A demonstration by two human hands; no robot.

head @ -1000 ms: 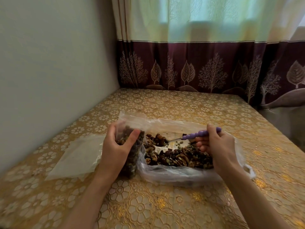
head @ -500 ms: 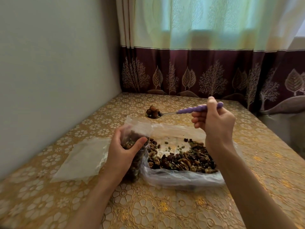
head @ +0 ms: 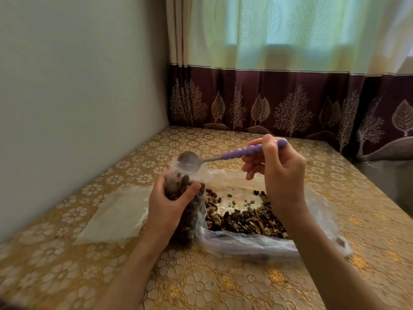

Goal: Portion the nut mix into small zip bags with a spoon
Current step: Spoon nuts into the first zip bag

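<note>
My left hand (head: 166, 208) grips a small clear zip bag (head: 186, 222), standing upright on the table and nearly full of nut mix. My right hand (head: 278, 173) holds a spoon (head: 237, 155) by its purple beaded handle. The metal bowl of the spoon is tipped at the bag's open mouth and looks empty. To the right lies a large clear plastic bag (head: 252, 245), opened out, with a heap of nut mix (head: 243, 217) inside it.
An empty flat clear bag (head: 116, 217) lies on the table to the left of my left hand. The table has a gold floral cloth (head: 201, 285). A grey wall runs along the left and a curtain (head: 279, 97) hangs behind the table.
The right hand scooped nuts from the large bag, lifted the loaded spoon, then swung it left to the small bag's mouth. The spoon bowl is now empty. The left hand kept holding the small bag.
</note>
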